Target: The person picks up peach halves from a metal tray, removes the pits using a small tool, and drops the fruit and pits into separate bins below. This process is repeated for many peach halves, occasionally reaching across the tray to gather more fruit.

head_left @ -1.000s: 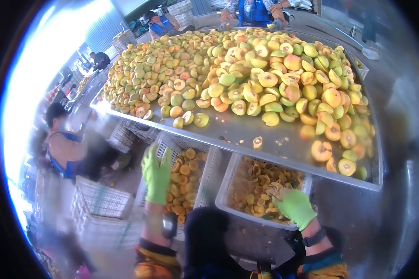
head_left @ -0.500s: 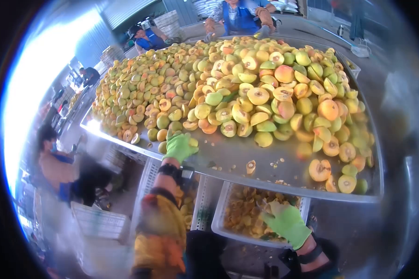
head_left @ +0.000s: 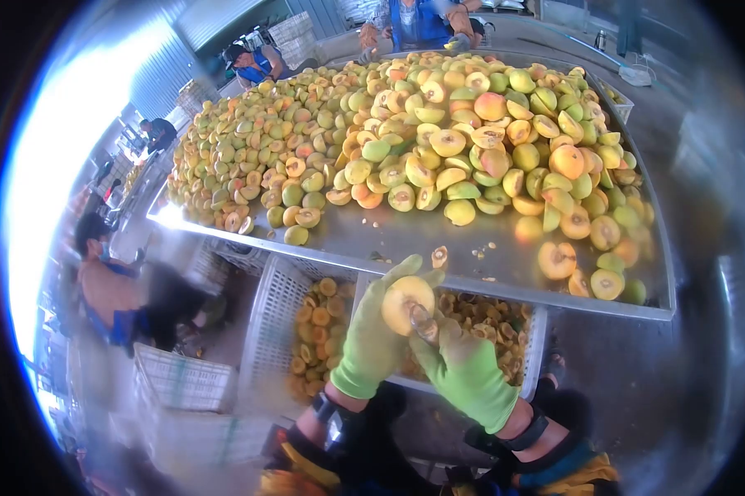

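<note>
My left hand, in a green glove, holds a halved yellow fruit with its cut face up, in front of the metal table's near edge. My right hand, gloved in green too, is closed against the fruit's lower right side. A small brownish piece shows between the right fingers and the cut face; whether it is a pit or a tool tip I cannot tell. Beyond the hands, a large heap of halved fruit covers much of the metal table.
Below the table edge, a white crate holds fruit halves and a white bin holds brownish scraps. An empty-looking crate stands at left. A seated person is at left; other people work across the table.
My left hand has come back from the fruit on the table and now holds a half. My right hand has risen from the scrap bin to meet it. The view has shifted slightly.
</note>
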